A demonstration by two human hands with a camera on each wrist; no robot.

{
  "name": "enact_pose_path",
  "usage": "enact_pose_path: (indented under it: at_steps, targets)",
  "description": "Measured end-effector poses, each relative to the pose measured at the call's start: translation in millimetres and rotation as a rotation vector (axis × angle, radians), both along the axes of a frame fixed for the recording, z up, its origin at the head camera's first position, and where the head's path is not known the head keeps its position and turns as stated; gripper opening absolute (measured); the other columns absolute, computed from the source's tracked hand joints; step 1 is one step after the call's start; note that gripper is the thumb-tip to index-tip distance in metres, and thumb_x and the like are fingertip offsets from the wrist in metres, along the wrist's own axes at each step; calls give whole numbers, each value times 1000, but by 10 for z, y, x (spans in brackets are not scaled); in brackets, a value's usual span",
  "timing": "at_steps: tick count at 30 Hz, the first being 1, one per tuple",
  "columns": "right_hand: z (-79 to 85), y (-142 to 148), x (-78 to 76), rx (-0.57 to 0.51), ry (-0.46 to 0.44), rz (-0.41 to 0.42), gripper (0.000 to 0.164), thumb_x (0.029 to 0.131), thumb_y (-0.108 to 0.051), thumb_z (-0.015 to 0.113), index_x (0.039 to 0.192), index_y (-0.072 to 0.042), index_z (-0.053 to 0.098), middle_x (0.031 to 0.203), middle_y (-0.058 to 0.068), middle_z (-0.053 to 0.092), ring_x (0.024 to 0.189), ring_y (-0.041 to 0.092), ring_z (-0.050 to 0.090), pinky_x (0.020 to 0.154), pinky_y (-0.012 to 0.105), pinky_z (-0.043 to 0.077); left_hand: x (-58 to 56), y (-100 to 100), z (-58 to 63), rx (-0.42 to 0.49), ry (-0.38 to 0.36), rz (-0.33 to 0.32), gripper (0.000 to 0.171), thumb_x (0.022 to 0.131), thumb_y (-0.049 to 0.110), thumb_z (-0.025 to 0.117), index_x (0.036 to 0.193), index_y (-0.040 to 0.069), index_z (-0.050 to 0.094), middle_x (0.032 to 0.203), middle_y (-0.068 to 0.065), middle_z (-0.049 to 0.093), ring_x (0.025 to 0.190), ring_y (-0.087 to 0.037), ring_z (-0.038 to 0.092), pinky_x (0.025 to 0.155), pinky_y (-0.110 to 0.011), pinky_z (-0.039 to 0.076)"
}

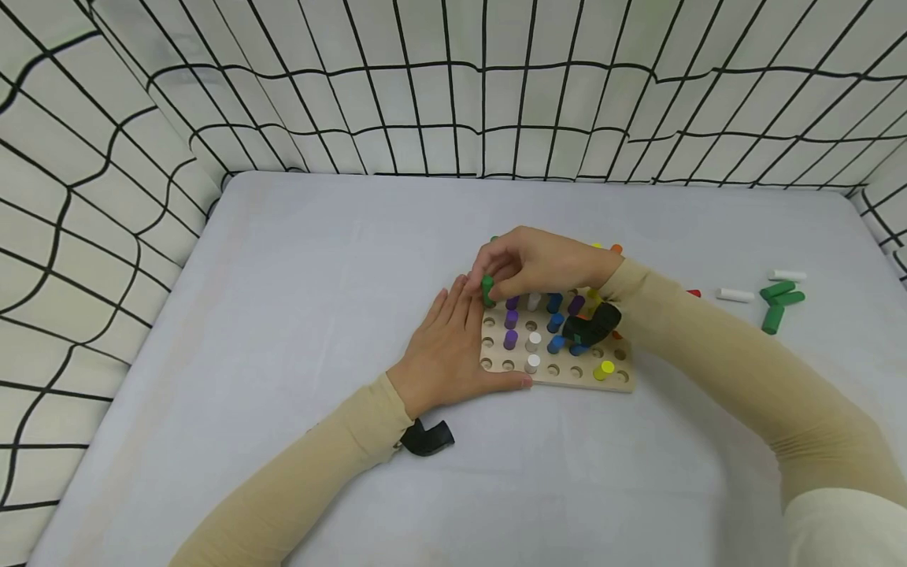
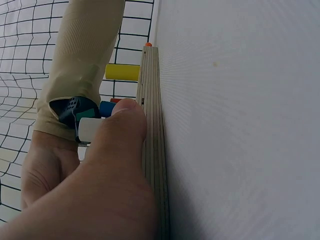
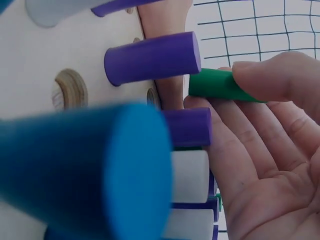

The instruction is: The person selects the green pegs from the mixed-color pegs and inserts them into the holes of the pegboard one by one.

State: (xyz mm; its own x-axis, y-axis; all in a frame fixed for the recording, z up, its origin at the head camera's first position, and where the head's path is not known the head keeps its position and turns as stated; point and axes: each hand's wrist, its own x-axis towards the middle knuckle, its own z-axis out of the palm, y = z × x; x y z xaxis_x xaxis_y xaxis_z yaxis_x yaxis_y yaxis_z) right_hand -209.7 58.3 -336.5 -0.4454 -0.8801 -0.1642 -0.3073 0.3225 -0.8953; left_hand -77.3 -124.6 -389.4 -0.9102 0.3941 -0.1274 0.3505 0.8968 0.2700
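A wooden pegboard (image 1: pixel 590 379) lies on the white table, with purple, white, blue and yellow pegs standing in some of its holes. At its left edge my right hand (image 1: pixel 542 258) pinches a green peg (image 1: pixel 487 291) between thumb and fingers. In the right wrist view the green peg (image 3: pixel 210 84) is level with the tops of nearby purple pegs (image 3: pixel 155 57), apart from the board face. My left hand (image 1: pixel 449 350) lies with straight fingers along the left edge, its thumb against the front edge. The right forearm hides part of the board.
Loose green pegs (image 1: pixel 772 319) and white pegs (image 1: pixel 734 295) lie on the table to the right. A red peg (image 1: pixel 694 293) shows partly beside the right sleeve. Black wrist cameras (image 1: pixel 427 438) hang at both wrists. A black wire grid (image 1: pixel 484 102) stands behind the table.
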Motion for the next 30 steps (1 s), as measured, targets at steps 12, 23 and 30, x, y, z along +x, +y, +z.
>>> enact_pose_path:
  at_steps: [12,23,30]
  targets:
    - [64,-45,45,61,98,29,21,96,-1,69,116,-7,73,124,7,74,118,19,72,106,32,57,-3,7,-4,3,-2,7,135,79,92,53,165,-2,8,175,-21,6,165,-33,-1,135,-50,9]
    - [122,-53,103,116,177,-2,19,94,-2,73,113,-7,74,122,7,76,117,21,73,105,34,58,-9,18,4,-11,15,1,136,79,93,52,165,-3,8,175,-21,6,165,-33,1,136,-49,9]
    - [116,-35,132,152,197,-42,20,93,-4,75,113,-9,75,121,4,77,114,18,74,102,33,59,-10,16,4,-6,1,7,138,79,93,52,165,1,-3,176,-17,-1,166,-31,-2,136,-49,7]
